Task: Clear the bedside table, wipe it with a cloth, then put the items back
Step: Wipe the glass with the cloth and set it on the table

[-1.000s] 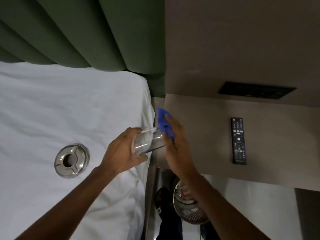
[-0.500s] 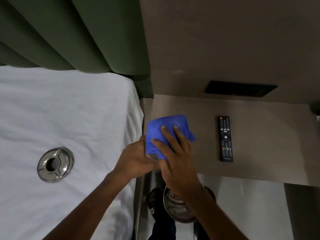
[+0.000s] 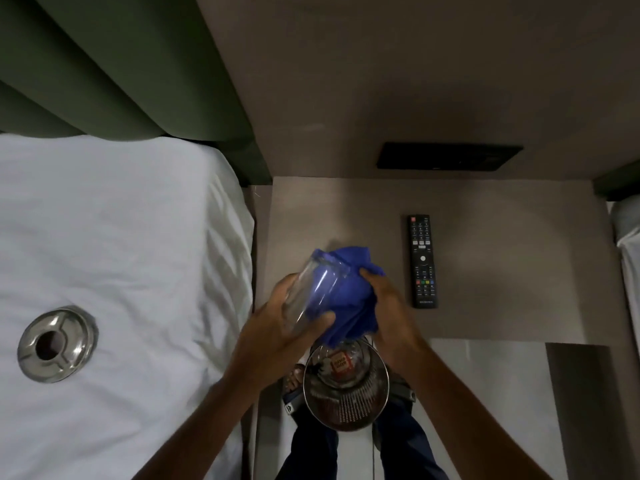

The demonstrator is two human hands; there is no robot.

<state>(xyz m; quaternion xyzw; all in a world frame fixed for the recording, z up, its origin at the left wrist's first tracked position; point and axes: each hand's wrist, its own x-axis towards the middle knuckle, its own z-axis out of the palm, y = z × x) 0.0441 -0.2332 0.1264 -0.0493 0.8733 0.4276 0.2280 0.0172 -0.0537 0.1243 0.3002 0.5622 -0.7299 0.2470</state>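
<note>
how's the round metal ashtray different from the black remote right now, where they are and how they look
The round shiny metal ashtray lies on the white bed sheet; the long black remote control lies on the brown bedside table. The ashtray is a reflective disc with a dark centre hole; the remote is a matte slim rectangle with coloured buttons. Both lie flat, and neither is touched by a hand.

Clear drinking glass (image 3: 313,292) tilting over table (image 3: 485,306), crumpled blue cloth (image 3: 349,299) pressing against it; black remote (image 3: 423,261) lying flat; round steel ashtray (image 3: 57,344) sitting on bed (image 3: 121,237).
</note>
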